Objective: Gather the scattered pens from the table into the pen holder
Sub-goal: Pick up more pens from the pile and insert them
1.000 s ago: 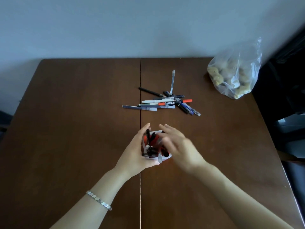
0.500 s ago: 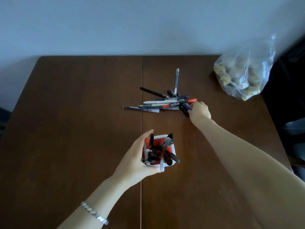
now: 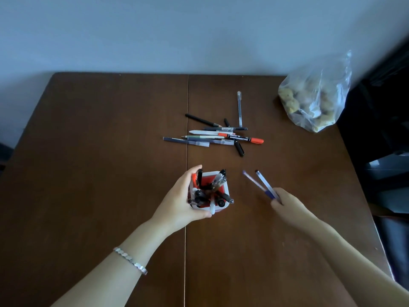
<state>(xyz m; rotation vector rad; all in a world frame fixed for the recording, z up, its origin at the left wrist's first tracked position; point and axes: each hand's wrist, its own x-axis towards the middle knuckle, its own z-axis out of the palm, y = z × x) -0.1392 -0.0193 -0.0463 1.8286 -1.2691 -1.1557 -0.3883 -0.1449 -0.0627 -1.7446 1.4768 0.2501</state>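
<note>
A white pen holder [image 3: 225,186] with a red inside stands near the middle of the brown table [image 3: 88,165], with several pens sticking out of it. My left hand [image 3: 181,202] wraps around its left side. To the right of the holder, my right hand [image 3: 290,207] grips two blue pens [image 3: 262,183] above the table, their tips pointing up and left toward the holder. A pile of several scattered pens [image 3: 217,135] lies farther back, among them an orange-capped marker [image 3: 254,140] and a clear pen [image 3: 239,108].
A clear plastic bag [image 3: 314,96] holding lumpy brownish items sits at the back right corner of the table. A grey wall runs behind the table. Dark furniture stands beyond the right edge. A seam runs down the table's middle.
My right hand went from the holder out to the right end of the pile, then came back toward me holding two blue pens. My left hand stayed on the holder.
</note>
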